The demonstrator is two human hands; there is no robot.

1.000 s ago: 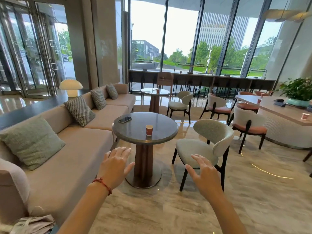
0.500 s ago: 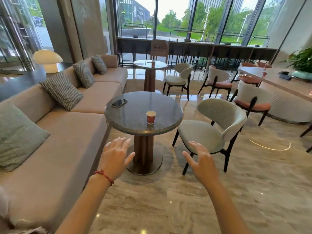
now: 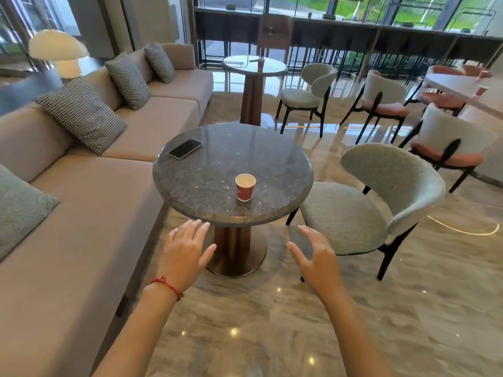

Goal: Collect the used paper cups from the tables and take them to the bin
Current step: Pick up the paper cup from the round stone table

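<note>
Head cam: red paper cup (image 3: 245,187) is standing upright on the round stone table (image 3: 206,186), toward the near edge, well apart from the phone (image 3: 185,148). Your left hand (image 3: 185,251) and right hand (image 3: 315,259) are hovering below the table edge, fingers spread, holding nothing. Expect the cup to be light, thin-walled and easy to crush or tip, and I can't tell if liquid is left inside. You're best pinching it mid-wall, gently, keeping it upright. Another cup (image 3: 261,63) is sitting on the far table (image 3: 277,70).
</note>
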